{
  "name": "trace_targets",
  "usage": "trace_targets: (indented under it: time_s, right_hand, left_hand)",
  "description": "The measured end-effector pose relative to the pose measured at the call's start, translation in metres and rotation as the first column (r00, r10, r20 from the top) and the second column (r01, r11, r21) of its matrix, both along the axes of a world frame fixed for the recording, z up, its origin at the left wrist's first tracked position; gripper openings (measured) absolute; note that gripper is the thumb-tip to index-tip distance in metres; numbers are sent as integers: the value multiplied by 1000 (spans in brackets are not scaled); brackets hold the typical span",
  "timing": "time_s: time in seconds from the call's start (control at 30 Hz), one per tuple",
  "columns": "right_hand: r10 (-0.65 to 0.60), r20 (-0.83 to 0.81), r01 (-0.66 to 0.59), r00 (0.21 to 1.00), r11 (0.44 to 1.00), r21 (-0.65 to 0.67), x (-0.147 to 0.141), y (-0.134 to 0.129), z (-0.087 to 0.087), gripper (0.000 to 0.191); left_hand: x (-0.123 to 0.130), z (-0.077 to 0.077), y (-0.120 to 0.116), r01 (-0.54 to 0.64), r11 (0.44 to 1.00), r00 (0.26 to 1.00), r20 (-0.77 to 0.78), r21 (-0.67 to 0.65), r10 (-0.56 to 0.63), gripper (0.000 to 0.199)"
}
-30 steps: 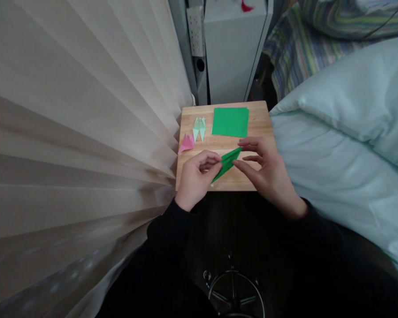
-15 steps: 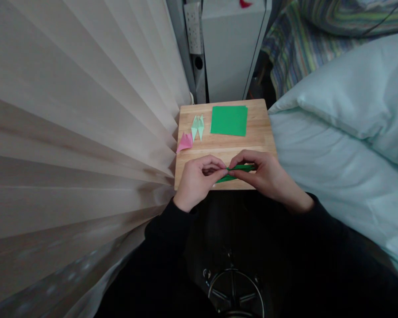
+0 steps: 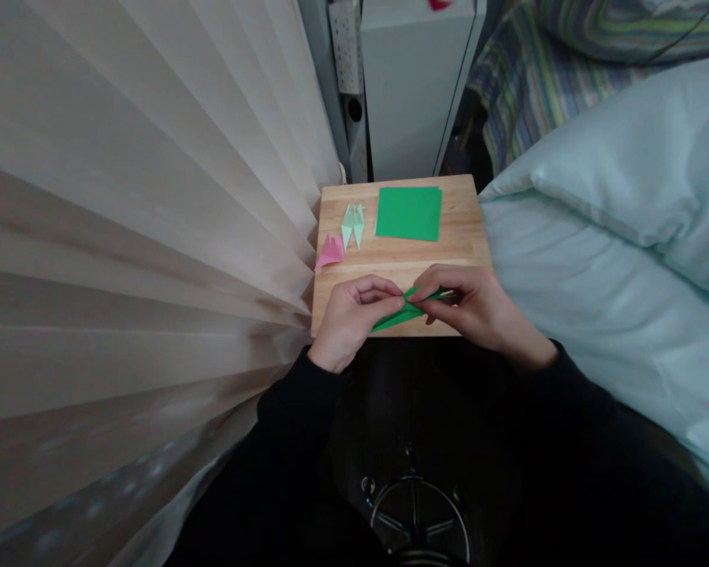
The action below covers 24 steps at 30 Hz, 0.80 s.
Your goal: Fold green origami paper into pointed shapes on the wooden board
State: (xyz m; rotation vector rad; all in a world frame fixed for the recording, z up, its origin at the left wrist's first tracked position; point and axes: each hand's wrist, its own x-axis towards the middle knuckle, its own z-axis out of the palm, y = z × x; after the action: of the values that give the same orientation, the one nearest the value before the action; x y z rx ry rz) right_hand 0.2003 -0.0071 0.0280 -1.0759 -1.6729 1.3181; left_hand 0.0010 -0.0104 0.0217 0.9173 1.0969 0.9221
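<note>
A folded piece of green paper is pinched between both hands over the near edge of a small wooden table. My left hand grips its left part with thumb and fingers. My right hand holds the other side, its fingers covering much of the paper. Beyond them lies a stack of flat green sheets. To its left are pale green folded papers, and a pink folded paper sits near the table's left edge.
Pleated curtains border the table on the left. A bed with pale blue bedding is at the right. Behind the table stands a grey cabinet beside a power strip. A round metal stool base shows below.
The green paper has shifted and turned between my fingers, so that more of it shows at the lower left. My right hand has moved slightly, its fingers curling further over the paper.
</note>
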Motion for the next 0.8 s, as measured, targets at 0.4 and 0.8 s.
trace_targets:
  time_s: [0.4,0.8]
  right_hand:
    - [-93,119,71,989,982,175,-1,4,-2,13]
    - [-3,40,0,999,997,75,-2,3,-6,14]
  left_hand:
    - [-4,-2,1,109,968,971,-232,227,-55,20]
    - [-3,3,-1,201,926,917,-393,320,-64,4]
